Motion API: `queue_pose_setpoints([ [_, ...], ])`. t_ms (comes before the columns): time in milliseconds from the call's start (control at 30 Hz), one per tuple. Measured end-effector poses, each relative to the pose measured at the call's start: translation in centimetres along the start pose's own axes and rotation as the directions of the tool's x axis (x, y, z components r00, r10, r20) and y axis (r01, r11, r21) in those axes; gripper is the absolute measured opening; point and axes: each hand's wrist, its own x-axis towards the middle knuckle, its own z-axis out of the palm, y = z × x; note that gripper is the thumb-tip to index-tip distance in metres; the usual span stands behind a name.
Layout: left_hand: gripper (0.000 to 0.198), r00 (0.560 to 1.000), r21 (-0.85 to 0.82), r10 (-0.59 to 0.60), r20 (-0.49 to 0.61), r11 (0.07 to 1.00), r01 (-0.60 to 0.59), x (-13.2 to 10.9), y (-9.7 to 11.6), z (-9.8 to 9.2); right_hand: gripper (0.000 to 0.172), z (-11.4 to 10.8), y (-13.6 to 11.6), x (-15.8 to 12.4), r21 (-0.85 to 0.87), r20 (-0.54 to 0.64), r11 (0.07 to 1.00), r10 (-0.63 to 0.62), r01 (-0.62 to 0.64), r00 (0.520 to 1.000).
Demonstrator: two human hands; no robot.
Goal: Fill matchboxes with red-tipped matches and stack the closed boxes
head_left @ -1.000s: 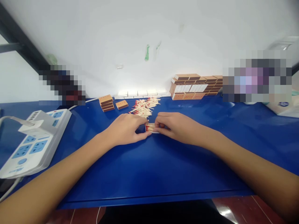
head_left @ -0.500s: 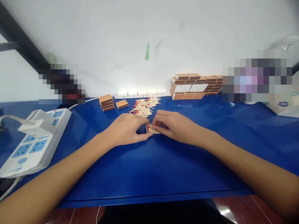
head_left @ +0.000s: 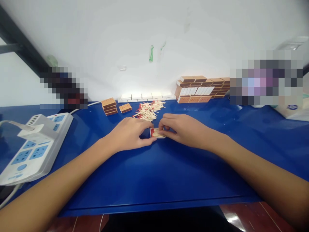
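Note:
A small white matchbox tray (head_left: 157,137) lies on the blue table in front of me, with red-headed matches (head_left: 155,132) in it, their heads to the left. My left hand (head_left: 132,133) grips the tray's left end between thumb and fingers. At its right end, my right hand (head_left: 180,130) has thumb and fingertips pinched together over the matches; whether a match is between them I cannot make out. Just beyond my hands lies a loose pile of matches (head_left: 147,111).
A short stack of matchboxes (head_left: 109,106) and a single matchbox (head_left: 125,108) stand back left. White trays (head_left: 145,96) line the wall (head_left: 120,38). A larger matchbox stack (head_left: 193,90) is back right. A power strip (head_left: 38,151) with a plugged-in charger occupies the left of the table (head_left: 154,180).
My right hand has shifted slightly right, showing more of the matches in the tray. My left hand keeps its grip on the tray's left end.

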Motion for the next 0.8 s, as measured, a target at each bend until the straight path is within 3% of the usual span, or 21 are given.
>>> queue_pose_setpoints([
  [133,0.031,1.000,-0.023,-0.013,0.013,1.000,0.013,0.0,0.1,0.0,0.012,0.1,0.4,0.2,0.035,-0.014,0.999,-0.010,0.011,1.000],
  [300,0.029,0.999,-0.156,-0.013,0.046,0.988,0.020,0.0,0.0,-0.1,0.014,0.9,2.5,0.9,0.070,-0.220,0.983,0.183,-0.172,0.958],
  [533,0.039,0.996,-0.208,0.007,0.084,0.978,0.010,0.0,0.1,-0.4,0.012,2.1,3.6,1.4,0.088,-0.196,0.982,0.184,-0.170,0.963],
  [700,0.032,0.997,-0.180,-0.008,0.072,0.984,0.021,0.0,0.2,-0.5,0.016,1.2,5.4,1.8,0.055,-0.296,0.950,0.309,-0.307,0.904],
  [800,0.031,0.998,-0.167,-0.009,0.068,0.986,0.020,-0.1,0.2,-0.5,0.016,0.4,7.1,3.1,0.086,-0.289,0.946,0.323,-0.312,0.901],
])
